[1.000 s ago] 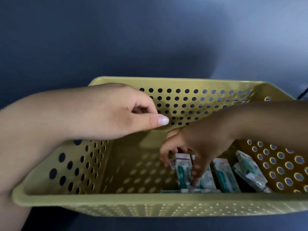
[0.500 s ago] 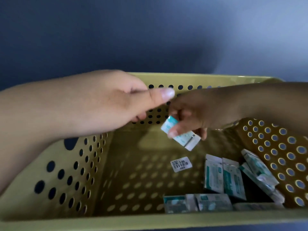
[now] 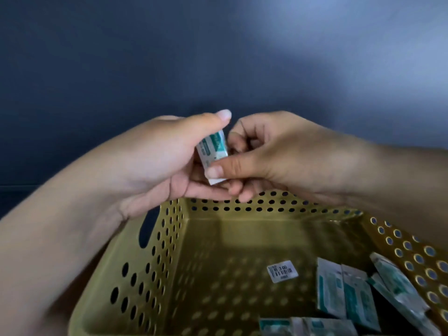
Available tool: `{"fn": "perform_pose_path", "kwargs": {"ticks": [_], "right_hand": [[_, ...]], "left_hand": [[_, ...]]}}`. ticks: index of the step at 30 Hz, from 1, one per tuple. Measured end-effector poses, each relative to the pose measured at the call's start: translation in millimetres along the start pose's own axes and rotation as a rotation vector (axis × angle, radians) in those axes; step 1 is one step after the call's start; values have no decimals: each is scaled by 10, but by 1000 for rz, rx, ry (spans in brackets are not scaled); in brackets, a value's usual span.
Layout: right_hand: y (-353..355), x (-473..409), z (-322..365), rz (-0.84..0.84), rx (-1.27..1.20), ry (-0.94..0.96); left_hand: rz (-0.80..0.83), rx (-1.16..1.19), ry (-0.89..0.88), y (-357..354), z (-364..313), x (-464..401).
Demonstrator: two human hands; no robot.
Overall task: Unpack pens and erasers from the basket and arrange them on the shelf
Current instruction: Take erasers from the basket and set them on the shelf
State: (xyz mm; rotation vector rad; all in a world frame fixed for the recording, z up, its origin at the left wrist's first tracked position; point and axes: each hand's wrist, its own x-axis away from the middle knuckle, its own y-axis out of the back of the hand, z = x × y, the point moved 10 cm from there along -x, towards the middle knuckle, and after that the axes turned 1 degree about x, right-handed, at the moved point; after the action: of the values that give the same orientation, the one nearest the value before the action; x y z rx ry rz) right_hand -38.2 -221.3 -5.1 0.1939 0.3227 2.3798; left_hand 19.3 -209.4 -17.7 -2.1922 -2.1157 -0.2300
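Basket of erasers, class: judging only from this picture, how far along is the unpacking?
Done: much of the yellow basket floor is bare, showing a price sticker. In hand: one wrapped eraser held above the basket, gripped by the left hand and pinched by the right hand. Left: several packets remain in the basket's right corner. No shelf or pens are visible.

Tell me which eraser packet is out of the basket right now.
The eraser packet held above the yellow basket, pinched between the left hand and right hand. All the other packets lie on the basket floor at its right side.
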Motion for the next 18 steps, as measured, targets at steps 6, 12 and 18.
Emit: {"fn": "perform_pose_path", "kwargs": {"ticks": [6, 12, 18], "right_hand": [[52, 35, 39, 70, 64, 51], [-225, 247, -637, 567, 639, -339], [-417, 442, -1138, 765, 787, -592]], "left_hand": [[-74, 215, 0, 160, -17, -41], [-120, 172, -47, 192, -67, -5], [-84, 90, -42, 133, -29, -1]]}}
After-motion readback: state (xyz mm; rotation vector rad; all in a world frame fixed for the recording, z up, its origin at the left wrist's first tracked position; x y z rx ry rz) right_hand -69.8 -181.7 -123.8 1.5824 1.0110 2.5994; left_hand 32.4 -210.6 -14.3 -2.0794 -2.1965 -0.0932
